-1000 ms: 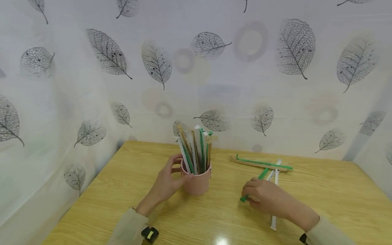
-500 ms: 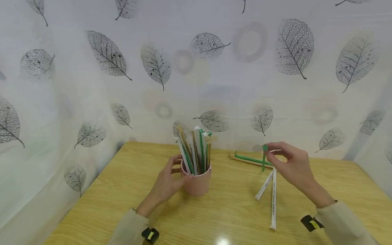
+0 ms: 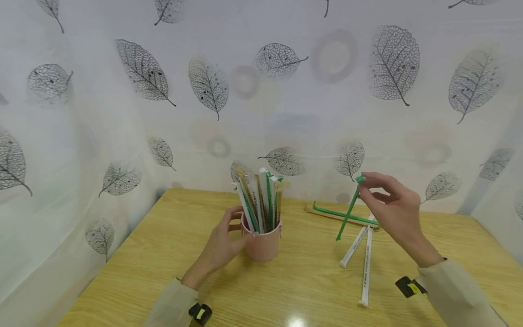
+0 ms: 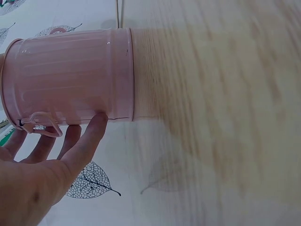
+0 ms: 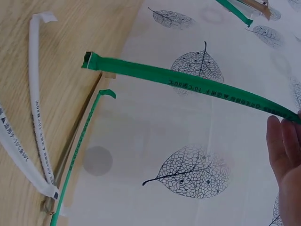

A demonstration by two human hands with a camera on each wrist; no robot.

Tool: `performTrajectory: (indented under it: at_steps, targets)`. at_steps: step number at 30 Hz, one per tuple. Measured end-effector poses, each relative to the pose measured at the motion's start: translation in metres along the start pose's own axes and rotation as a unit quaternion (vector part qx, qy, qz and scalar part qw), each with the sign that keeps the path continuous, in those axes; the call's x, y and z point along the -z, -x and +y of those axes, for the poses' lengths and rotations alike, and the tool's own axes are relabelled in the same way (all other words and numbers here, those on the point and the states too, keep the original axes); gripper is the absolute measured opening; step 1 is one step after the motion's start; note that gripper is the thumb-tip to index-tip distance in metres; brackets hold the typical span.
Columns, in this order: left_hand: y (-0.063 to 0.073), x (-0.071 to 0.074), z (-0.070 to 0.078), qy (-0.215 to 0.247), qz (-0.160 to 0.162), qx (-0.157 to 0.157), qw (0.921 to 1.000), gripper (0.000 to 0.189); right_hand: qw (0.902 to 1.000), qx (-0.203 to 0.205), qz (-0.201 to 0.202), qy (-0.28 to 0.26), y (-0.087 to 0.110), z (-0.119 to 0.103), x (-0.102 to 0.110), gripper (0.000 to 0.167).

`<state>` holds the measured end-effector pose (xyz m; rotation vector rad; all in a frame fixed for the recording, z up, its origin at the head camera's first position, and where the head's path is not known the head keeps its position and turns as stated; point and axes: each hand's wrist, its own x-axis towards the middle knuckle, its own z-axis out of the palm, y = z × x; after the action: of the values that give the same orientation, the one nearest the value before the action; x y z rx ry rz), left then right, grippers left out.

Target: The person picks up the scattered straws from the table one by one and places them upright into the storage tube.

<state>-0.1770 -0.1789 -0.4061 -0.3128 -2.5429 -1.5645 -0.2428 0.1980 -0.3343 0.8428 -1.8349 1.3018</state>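
Note:
My left hand (image 3: 222,245) holds a small pink metal bucket (image 3: 263,248) from its left side, thumb at the front and fingers round the back. Paper-wrapped straws (image 3: 261,204) in white, green and brown stand upright in it. In the left wrist view, fingertips touch the wall of the bucket (image 4: 70,75) below its small wire handle. Raised over the right half of the table, my right hand (image 3: 396,213) pinches a green-wrapped straw (image 3: 349,211) by its upper end. The straw slants down to the left, and the right wrist view shows dark print along its wrapper (image 5: 178,81).
Two white-wrapped straws (image 3: 366,272) lie on the wooden table (image 3: 196,218) below my right hand, forming a narrow V. Behind them a green straw (image 3: 339,214) lies along a brown one (image 3: 316,211). A leaf-patterned cloth (image 3: 286,113) hangs at the table's back edge.
My right hand has picked up the green straw from the table, lifted it and tilted its lower end leftward. My left hand stays at the bucket.

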Motion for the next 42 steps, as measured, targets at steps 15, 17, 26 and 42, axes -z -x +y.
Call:
performTrajectory:
  at_steps: [15, 17, 26, 42]
  targets:
    - [0.000, 0.002, 0.002, -0.001, -0.001, 0.000, 1.0000, 0.070, 0.9960, 0.059, 0.005, -0.067, -0.055, -0.041, -0.043, 0.024]
    - [0.000, 0.003, 0.002, -0.001, 0.003, 0.004, 1.0000, 0.071, 0.9949, 0.062, 0.004, -0.079, -0.062, -0.048, -0.051, 0.023]
    - [-0.002, 0.003, 0.001, 0.001, 0.000, 0.006, 1.0000, 0.071, 0.9885, 0.092, 0.004, -0.120, -0.077, -0.067, -0.084, 0.021]
    - [0.000, 0.001, -0.001, -0.002, -0.005, 0.014, 0.9999, 0.071, 0.9851, 0.128, -0.099, -0.058, -0.043, -0.049, -0.113, 0.025]
